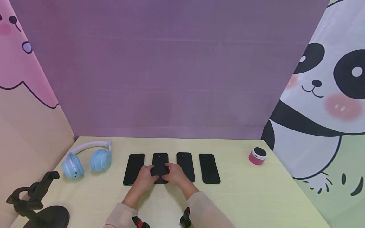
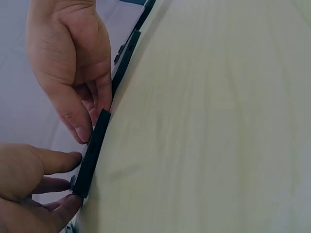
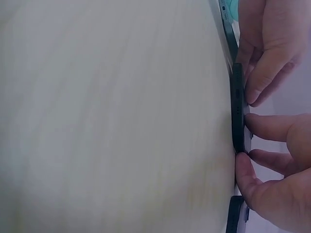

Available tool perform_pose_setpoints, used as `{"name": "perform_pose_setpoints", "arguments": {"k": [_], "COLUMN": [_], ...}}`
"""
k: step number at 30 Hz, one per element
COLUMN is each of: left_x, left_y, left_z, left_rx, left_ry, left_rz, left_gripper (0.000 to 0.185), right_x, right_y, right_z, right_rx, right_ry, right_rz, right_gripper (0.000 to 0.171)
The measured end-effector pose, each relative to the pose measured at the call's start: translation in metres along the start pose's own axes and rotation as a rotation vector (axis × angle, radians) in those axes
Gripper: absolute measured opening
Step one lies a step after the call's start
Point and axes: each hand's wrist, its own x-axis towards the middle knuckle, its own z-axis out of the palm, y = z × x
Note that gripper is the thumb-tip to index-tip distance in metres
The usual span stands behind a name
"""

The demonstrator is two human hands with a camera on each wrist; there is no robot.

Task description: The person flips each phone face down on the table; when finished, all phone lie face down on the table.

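Observation:
Four black phones lie in a row on the pale table [image 1: 242, 196]. Both hands are on the second phone from the left [image 1: 159, 164]. My left hand [image 1: 149, 173] holds its left side and my right hand [image 1: 172, 171] its right side. In the left wrist view the phone's thin edge [image 2: 92, 155] lies on the table, with the left hand's [image 2: 75, 179] thumb at its near corner and its fingers over the top. In the right wrist view the right hand [image 3: 245, 141] pinches the phone's edge [image 3: 238, 97] between its thumb and fingers.
The other phones lie at the left [image 1: 134, 168], right of centre [image 1: 186, 166] and far right [image 1: 209, 168]. Blue headphones [image 1: 85, 160] rest at the left, a pink round speaker [image 1: 257, 156] at the right, and a black stand [image 1: 34, 202] at the front left corner. Backdrop panels enclose three sides.

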Motion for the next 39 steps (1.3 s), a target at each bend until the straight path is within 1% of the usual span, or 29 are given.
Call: {"name": "perform_pose_setpoints", "arguments": {"k": [5,8,12,15,16,18,21,23,26,29,32,35,37,39], "left_x": [-0.002,-0.003,-0.004,-0.005,-0.005,-0.007,-0.009,-0.010,-0.011,-0.012,-0.014,-0.015,-0.016,-0.018], "left_y": [-0.003,-0.004,-0.007,-0.012,-0.014,-0.021,-0.031,-0.039,-0.048,-0.057,-0.064,-0.068,-0.070,-0.072], "left_z": [-0.003,-0.009,-0.020,-0.031,-0.035,-0.043,-0.054,-0.061,-0.069,-0.074,-0.078,-0.080,-0.080,-0.081], "left_rx": [-0.015,-0.039,-0.061,-0.059,-0.057,-0.059,-0.076,-0.093,-0.092,-0.068,-0.040,-0.027,-0.025,-0.028], "left_ry": [-0.009,-0.010,0.000,0.016,0.021,0.032,0.036,0.036,0.026,0.024,0.015,-0.014,-0.037,-0.044], "left_rz": [0.033,0.046,0.067,0.084,0.083,0.076,0.039,0.021,0.016,0.016,0.000,-0.014,-0.017,-0.014], "left_gripper": [0.050,0.048,0.048,0.048,0.047,0.046,0.044,0.044,0.043,0.043,0.042,0.042,0.043,0.042], "right_x": [0.000,0.000,-0.002,-0.005,-0.005,-0.006,-0.004,-0.002,0.001,0.002,-0.001,-0.005,-0.006,-0.007], "right_y": [0.000,-0.002,-0.011,-0.021,-0.025,-0.032,-0.038,-0.040,-0.043,-0.049,-0.058,-0.065,-0.067,-0.068], "right_z": [0.000,0.000,0.002,0.006,0.008,0.012,0.021,0.028,0.039,0.048,0.055,0.061,0.065,0.068], "right_rx": [-0.003,-0.017,-0.042,-0.022,-0.006,0.009,0.015,0.017,0.001,-0.011,-0.004,-0.020,-0.051,-0.071], "right_ry": [-0.007,0.008,0.049,0.049,0.039,0.027,0.017,0.020,0.040,0.044,0.020,0.007,0.015,0.024], "right_rz": [0.003,-0.007,-0.043,-0.052,-0.045,-0.057,-0.086,-0.105,-0.114,-0.106,-0.089,-0.071,-0.075,-0.076], "right_gripper": [0.054,0.051,0.047,0.045,0.045,0.045,0.045,0.044,0.042,0.041,0.042,0.043,0.042,0.042]}}
